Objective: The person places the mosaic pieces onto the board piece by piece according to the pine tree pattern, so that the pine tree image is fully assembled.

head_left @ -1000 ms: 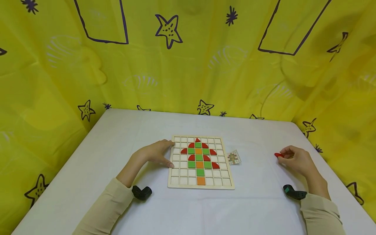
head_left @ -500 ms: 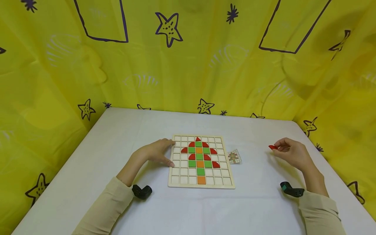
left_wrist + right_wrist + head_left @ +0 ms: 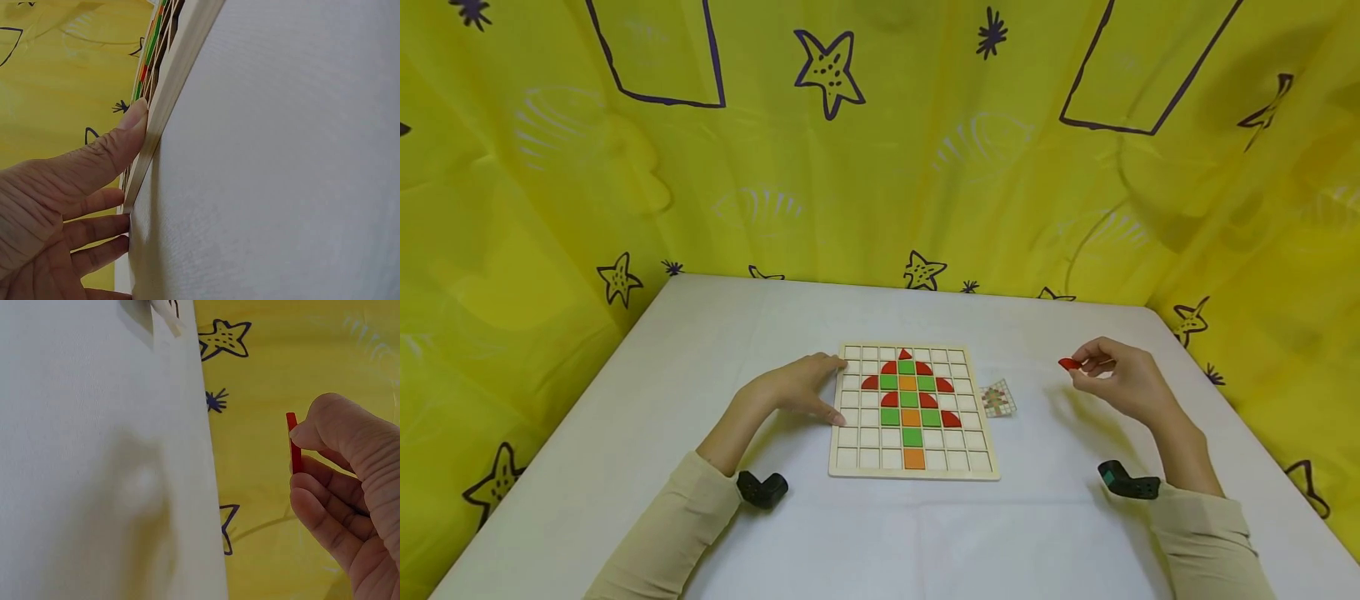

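A square wooden grid board [image 3: 868,437] lies on the white table, with red, green and orange pieces set into its cells in a tree shape. Along its left edge rests my left hand [image 3: 801,389], thumb and fingers spread apart. In the left wrist view the thumb [image 3: 119,140] touches the board's rim [image 3: 172,87], the other fingers beside it. My right hand [image 3: 1126,379] pinches a small red piece with a curved edge [image 3: 1067,364] above the table, right of the board. The right wrist view shows this red piece [image 3: 291,425] edge-on between thumb and fingers.
Against the board's right side lies a small card [image 3: 998,399] printed with a similar pattern, slightly curled. A yellow curtain [image 3: 880,167] with starfish drawings hangs behind and beside the white table [image 3: 760,325]. Black devices are strapped at both wrists.
My right hand has lifted and moved left towards the board, carrying the red piece. The left hand and the pieces on the board stay where they were.
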Demonstrator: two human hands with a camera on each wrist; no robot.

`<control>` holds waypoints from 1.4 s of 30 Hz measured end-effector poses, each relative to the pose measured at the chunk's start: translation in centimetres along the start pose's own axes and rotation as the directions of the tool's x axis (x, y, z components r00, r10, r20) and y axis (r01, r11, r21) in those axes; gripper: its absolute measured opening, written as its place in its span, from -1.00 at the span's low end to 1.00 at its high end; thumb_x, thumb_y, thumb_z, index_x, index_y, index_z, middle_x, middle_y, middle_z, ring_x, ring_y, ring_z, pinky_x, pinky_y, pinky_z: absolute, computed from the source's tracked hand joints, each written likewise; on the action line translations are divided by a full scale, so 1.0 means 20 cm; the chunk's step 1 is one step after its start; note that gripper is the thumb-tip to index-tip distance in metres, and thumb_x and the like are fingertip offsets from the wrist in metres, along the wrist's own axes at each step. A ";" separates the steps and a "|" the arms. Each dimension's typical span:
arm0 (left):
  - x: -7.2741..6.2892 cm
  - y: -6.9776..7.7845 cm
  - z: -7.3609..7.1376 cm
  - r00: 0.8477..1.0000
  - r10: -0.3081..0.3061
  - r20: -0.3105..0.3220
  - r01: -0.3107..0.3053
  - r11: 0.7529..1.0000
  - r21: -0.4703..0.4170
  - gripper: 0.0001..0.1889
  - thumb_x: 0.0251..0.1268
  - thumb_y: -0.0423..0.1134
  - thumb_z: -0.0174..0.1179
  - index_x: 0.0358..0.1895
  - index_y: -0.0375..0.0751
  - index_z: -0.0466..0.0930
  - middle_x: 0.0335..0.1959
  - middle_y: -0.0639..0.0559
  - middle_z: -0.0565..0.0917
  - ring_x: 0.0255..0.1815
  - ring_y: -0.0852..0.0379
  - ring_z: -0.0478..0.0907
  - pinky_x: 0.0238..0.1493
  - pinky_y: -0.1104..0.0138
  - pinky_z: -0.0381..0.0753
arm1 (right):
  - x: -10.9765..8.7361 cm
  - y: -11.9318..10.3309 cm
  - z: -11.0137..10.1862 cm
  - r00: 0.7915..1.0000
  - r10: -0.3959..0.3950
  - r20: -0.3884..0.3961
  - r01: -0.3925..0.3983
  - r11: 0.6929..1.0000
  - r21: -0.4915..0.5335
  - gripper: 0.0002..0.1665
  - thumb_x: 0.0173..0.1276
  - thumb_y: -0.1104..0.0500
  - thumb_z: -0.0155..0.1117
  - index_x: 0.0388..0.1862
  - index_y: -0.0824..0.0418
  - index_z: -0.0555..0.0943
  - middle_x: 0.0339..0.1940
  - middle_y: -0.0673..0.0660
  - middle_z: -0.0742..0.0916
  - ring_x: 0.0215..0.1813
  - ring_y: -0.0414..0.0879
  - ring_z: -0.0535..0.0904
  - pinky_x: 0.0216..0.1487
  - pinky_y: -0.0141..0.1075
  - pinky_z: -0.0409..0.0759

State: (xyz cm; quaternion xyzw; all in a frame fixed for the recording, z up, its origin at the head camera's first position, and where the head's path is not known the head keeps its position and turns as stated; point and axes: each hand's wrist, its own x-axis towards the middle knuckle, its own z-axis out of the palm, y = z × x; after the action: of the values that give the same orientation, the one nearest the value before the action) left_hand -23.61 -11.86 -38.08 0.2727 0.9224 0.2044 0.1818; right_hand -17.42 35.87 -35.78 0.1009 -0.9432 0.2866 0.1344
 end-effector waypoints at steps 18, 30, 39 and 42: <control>-0.02 0.00 -0.01 1.000 -0.004 -0.014 0.004 1.000 0.000 0.00 0.09 0.04 0.56 0.53 -0.30 0.25 0.47 -0.28 0.38 0.51 -0.21 0.30 0.53 -0.06 0.28 | 0.04 -0.21 0.09 0.976 -0.219 -0.006 0.219 0.975 0.031 -0.65 0.04 0.46 0.57 -0.23 0.23 0.67 -0.32 0.03 0.76 -0.30 -0.20 0.58 -0.24 -0.58 0.51; -0.01 0.00 -0.01 1.000 -0.007 -0.005 0.007 1.000 0.001 0.01 0.09 0.07 0.56 0.54 -0.28 0.24 0.49 -0.27 0.36 0.53 -0.21 0.28 0.54 -0.07 0.26 | 0.05 -0.33 0.15 0.947 -0.320 0.019 0.320 0.947 0.025 -0.64 0.03 0.49 0.54 -0.24 0.20 0.67 -0.30 0.00 0.75 -0.29 -0.11 0.61 -0.20 -0.58 0.55; 0.00 0.00 0.00 1.000 -0.023 0.004 0.023 1.000 0.004 0.02 0.08 0.07 0.56 0.54 -0.28 0.23 0.51 -0.27 0.34 0.54 -0.21 0.25 0.55 -0.07 0.24 | 0.07 -0.44 0.24 0.918 -0.392 0.064 0.389 0.920 0.056 -0.67 0.06 0.44 0.55 -0.24 0.16 0.68 -0.30 -0.07 0.75 -0.28 -0.12 0.60 -0.25 -0.47 0.57; 0.00 0.01 0.00 1.000 -0.023 0.007 0.023 1.000 0.002 0.02 0.08 0.06 0.56 0.55 -0.28 0.23 0.51 -0.28 0.34 0.55 -0.21 0.24 0.56 -0.06 0.23 | 0.08 -0.48 0.28 0.916 -0.390 0.100 0.383 0.920 0.077 -0.69 0.09 0.43 0.54 -0.23 0.16 0.67 -0.28 -0.08 0.76 -0.26 -0.09 0.60 -0.24 -0.40 0.60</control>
State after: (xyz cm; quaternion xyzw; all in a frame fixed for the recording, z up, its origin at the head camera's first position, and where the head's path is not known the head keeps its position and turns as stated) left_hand -23.52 -11.83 -37.97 0.2628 0.9250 0.2006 0.1873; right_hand -17.52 24.67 -34.81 0.3049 -0.9024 0.2743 0.1319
